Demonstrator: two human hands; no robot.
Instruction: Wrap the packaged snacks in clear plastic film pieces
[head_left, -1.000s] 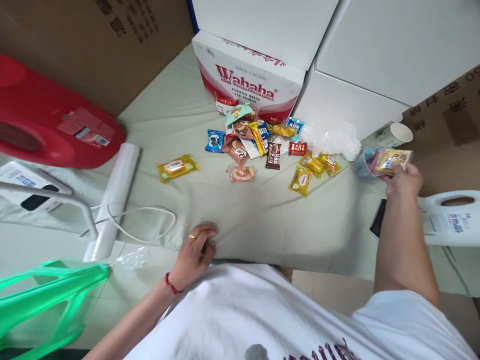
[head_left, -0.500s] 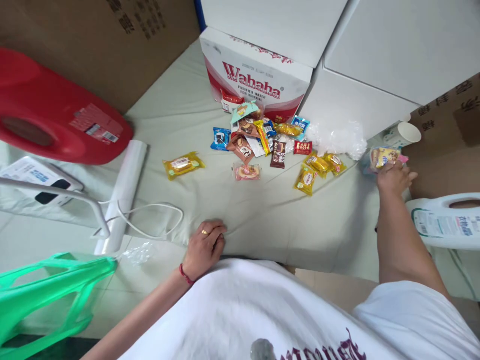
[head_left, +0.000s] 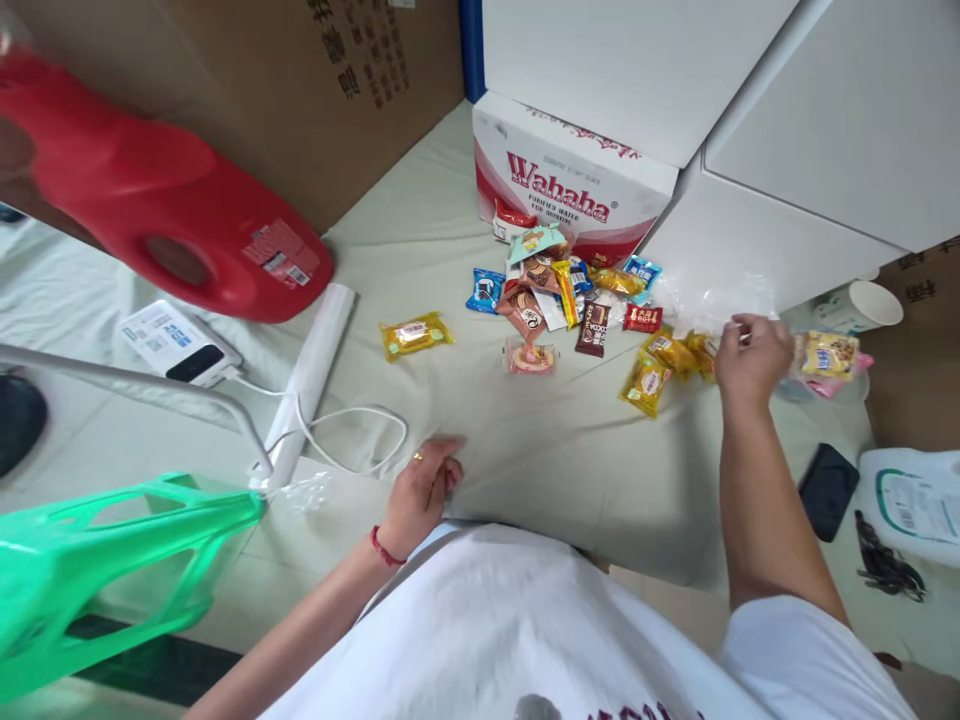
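Observation:
My left hand (head_left: 424,490) rests at the near edge of the cloth-covered surface, index finger stretched out, the others loosely curled, nothing held. My right hand (head_left: 752,357) is at the right edge of a crumpled clear plastic bag (head_left: 705,295), its fingers drawn together; what is between them I cannot make out. Left of it lie yellow-wrapped snack cakes (head_left: 646,385). On its right, a clear bowl (head_left: 795,390) holds a yellow snack packet (head_left: 829,355) and a pink one. Another yellow-wrapped cake (head_left: 415,335) and a pink-wrapped snack (head_left: 531,358) lie apart from the snack pile (head_left: 551,280).
A Wahaba-style water carton (head_left: 570,185) stands behind the pile. At the left are a red jug (head_left: 187,200), a white roll (head_left: 315,370), a cable and a green stool (head_left: 135,560). Paper cups (head_left: 874,305), a phone (head_left: 829,490) and a white bottle (head_left: 919,505) are at the right.
My right hand has left the bowl and moved left to the plastic bag's edge. The left hand's fingers have curled a little more. The view has shifted.

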